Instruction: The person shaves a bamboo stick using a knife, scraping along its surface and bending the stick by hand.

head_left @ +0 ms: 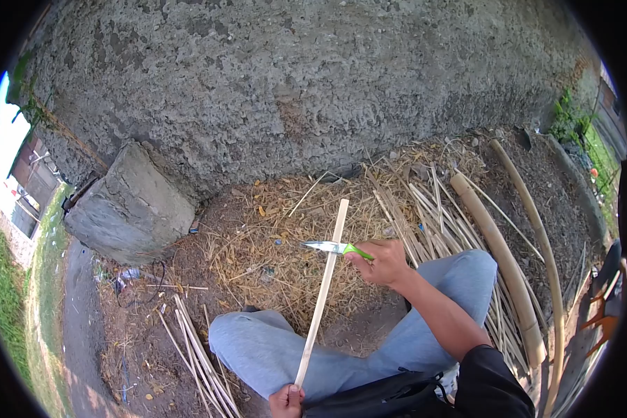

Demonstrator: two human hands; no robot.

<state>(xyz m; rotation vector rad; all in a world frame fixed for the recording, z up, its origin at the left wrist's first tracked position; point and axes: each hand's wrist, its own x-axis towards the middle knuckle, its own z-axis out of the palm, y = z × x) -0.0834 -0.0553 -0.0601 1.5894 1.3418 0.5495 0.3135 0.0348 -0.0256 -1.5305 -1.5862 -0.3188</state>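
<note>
My right hand (382, 262) is closed round the green handle of a small knife (326, 246), its blade pointing left. The blade crosses a long, pale bamboo strip (320, 299) in its upper part. Near my lap, my left hand (286, 402) grips the strip's lower end, thumb on top. From there the strip slants up and slightly right, away from my body. It passes between my bent knees, over the litter of shavings (258, 244) on the ground.
Thin split strips (195, 355) lie left of my knee, and more strips (432, 223) lie to the right. Beside them are a thick bamboo pole (498, 258) and a curved pole (536, 223). A rough wall (313, 83) stands ahead, with a concrete block (136, 205) at its left.
</note>
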